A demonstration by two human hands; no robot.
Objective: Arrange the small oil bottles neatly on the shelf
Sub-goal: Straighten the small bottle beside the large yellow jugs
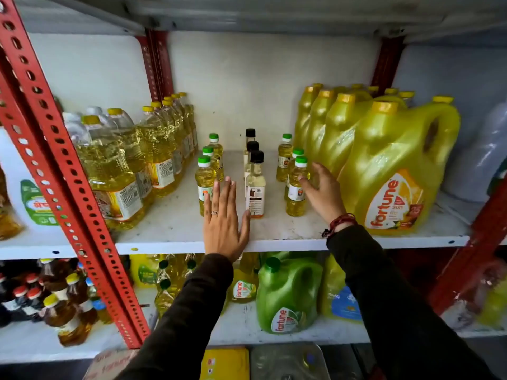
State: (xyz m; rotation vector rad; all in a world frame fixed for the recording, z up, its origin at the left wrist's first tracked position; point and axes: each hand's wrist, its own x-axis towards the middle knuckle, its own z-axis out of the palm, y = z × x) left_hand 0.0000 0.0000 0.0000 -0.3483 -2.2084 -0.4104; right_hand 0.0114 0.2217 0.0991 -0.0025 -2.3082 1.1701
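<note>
Small oil bottles stand in three front-to-back rows on the white shelf [175,229]. The left row of green-capped bottles [204,176] holds yellow oil. The middle row of black-capped bottles [255,185] holds pale oil. The right row of green-capped bottles [295,187] stands next to the big jugs. My left hand [223,223] lies flat and open between the left and middle rows, its fingers against the front left bottle. My right hand [323,193] is open, fingers spread, touching the right side of the front right bottle.
Large yellow Fortune jugs [389,171] fill the shelf's right side. Clear large oil bottles [131,165] line the left. Red perforated uprights [63,160] frame the bay. The shelf below holds a green jug [288,294] and more bottles.
</note>
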